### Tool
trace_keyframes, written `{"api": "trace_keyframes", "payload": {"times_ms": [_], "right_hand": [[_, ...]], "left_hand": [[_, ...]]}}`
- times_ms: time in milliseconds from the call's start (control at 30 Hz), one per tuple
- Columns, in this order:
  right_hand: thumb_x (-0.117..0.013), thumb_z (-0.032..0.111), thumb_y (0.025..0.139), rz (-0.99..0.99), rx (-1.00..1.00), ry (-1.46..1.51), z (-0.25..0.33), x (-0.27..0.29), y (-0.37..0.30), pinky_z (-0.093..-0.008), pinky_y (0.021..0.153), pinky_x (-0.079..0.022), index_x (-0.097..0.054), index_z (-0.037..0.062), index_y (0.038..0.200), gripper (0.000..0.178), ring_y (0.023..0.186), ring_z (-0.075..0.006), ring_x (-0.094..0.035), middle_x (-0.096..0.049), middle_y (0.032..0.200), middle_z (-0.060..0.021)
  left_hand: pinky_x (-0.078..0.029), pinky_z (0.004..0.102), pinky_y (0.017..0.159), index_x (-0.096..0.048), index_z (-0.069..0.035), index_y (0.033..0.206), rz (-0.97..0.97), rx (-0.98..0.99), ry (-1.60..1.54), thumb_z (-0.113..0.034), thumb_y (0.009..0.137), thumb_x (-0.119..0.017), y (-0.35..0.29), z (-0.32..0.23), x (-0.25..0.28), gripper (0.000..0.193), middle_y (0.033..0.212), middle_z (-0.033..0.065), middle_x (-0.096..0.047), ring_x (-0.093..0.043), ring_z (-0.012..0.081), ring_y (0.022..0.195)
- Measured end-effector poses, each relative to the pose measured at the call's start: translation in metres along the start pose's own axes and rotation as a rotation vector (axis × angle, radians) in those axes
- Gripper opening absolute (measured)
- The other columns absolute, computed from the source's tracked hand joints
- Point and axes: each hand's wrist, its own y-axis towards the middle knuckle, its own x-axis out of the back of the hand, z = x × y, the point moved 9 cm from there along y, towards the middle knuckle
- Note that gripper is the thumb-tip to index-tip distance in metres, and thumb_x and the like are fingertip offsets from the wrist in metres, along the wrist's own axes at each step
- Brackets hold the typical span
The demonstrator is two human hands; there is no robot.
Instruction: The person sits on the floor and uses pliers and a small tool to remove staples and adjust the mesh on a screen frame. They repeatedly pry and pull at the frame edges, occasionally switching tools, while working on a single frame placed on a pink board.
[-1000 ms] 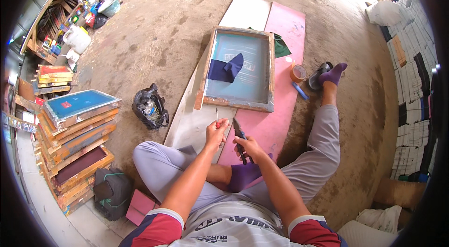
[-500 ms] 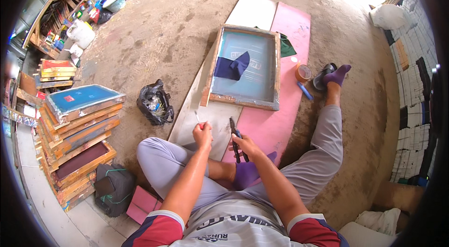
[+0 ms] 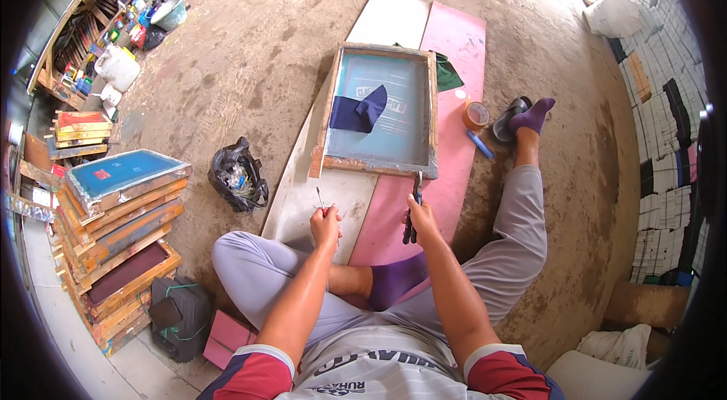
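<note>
a person is seated on the floor (image 3: 250,59) before a wooden screen frame (image 3: 379,108) laid on white and pink boards (image 3: 447,59), a dark blue cloth (image 3: 360,108) resting inside it. since a second ago the left hand (image 3: 326,224) has been drawn back from the frame, its fingers clenched on a thin pin (image 3: 320,199), apparently a staple just pulled out. pliers (image 3: 413,207) are gripped in the right hand (image 3: 422,218), tips touching the frame's near edge. a black bag (image 3: 238,175) holding scraps sits left; a tape roll (image 3: 475,114) lies right.
</note>
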Motion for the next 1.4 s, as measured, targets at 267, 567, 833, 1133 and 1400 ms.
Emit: {"api": "trace_keyframes", "payload": {"times_ms": [267, 567, 833, 1133, 1400], "right_hand": [[-0.060, 0.037, 0.102, -0.142, -0.041, -0.055, 0.006, -0.008, 0.002, -0.0406, 0.056, -0.049, -0.057, 0.0012, 0.099, 0.036, 0.062, -0.0217, -0.060, -0.057, 0.075, -0.0090], [-0.063, 0.026, 0.096, -0.144, -0.176, -0.025, -0.001, 0.002, -0.005, -0.0417, 0.050, -0.049, -0.061, 0.0025, 0.104, 0.024, 0.056, -0.0234, -0.060, -0.059, 0.071, -0.0091], [-0.067, 0.028, 0.095, 0.126, -0.173, 0.077, -0.003, -0.019, -0.022, -0.0424, 0.053, -0.054, -0.063, 0.0034, 0.110, 0.029, 0.061, -0.0240, -0.064, -0.066, 0.083, -0.0115], [-0.063, 0.034, 0.102, 0.560, -0.219, -0.183, -0.026, -0.127, -0.080, -0.0396, 0.057, -0.054, -0.064, 0.0045, 0.118, 0.033, 0.069, -0.0211, -0.067, -0.068, 0.086, -0.0103], [-0.062, 0.043, 0.103, 0.619, -0.283, -0.139, -0.035, -0.134, -0.081, -0.0406, 0.062, -0.057, -0.054, 0.0004, 0.129, 0.050, 0.086, -0.0259, -0.071, -0.068, 0.108, -0.0170]], "left_hand": [[-0.038, 0.0291, 0.035, -0.061, -0.003, 0.095, 0.049, 0.017, -0.023, -0.024, 0.098, -0.068, -0.005, -0.001, -0.006, 0.022, 0.078, 0.0065, -0.062, -0.046, 0.0115, 0.040], [-0.036, 0.0294, 0.035, -0.061, -0.002, 0.090, 0.072, -0.014, -0.044, -0.022, 0.098, -0.069, -0.006, -0.006, -0.017, 0.023, 0.076, 0.0073, -0.063, -0.046, 0.0113, 0.039], [-0.037, 0.0273, 0.037, -0.068, -0.001, 0.102, 0.164, -0.038, -0.050, -0.023, 0.099, -0.071, -0.008, -0.007, -0.020, 0.022, 0.080, 0.0061, -0.067, -0.047, 0.0091, 0.042], [-0.038, 0.0248, 0.038, -0.071, -0.001, 0.112, 0.153, -0.075, -0.136, -0.024, 0.101, -0.071, -0.010, -0.015, -0.010, 0.026, 0.089, 0.0065, -0.072, -0.048, 0.0062, 0.043], [-0.038, 0.0275, 0.037, -0.065, -0.002, 0.104, 0.043, -0.118, -0.152, -0.019, 0.102, -0.067, -0.001, -0.012, 0.009, 0.017, 0.083, 0.0065, -0.069, -0.048, 0.0087, 0.042]]}}
